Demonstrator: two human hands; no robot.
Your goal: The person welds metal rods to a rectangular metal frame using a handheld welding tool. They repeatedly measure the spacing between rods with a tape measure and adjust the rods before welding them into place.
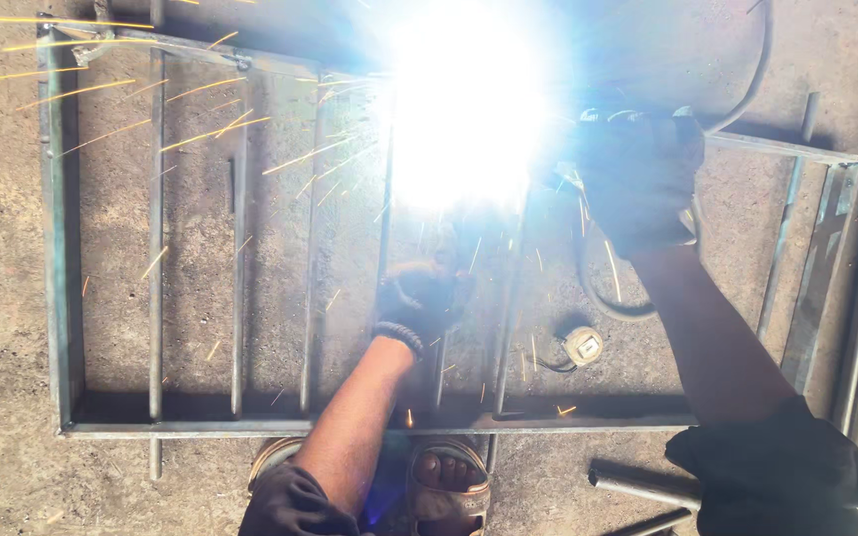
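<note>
Right now the metal frame [369, 427] lies flat on the concrete floor [12, 476], being welded at its far edge. The gloved left hand [419, 298] clamps a bar [441, 372]; the right hand [638, 179] is fisted round something hidden by glare. Both, I'd judge, must hold steady.

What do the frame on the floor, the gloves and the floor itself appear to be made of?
Frame: bare grey metal, likely steel angle and bar, going by its dull sheen and the bright arc with sparks at its top.
Gloves, on the left hand and right hand: dark knitted fabric, it seems; the left one shows a ribbed cuff.
Floor: rough, mottled grey-brown, probably concrete.
</note>
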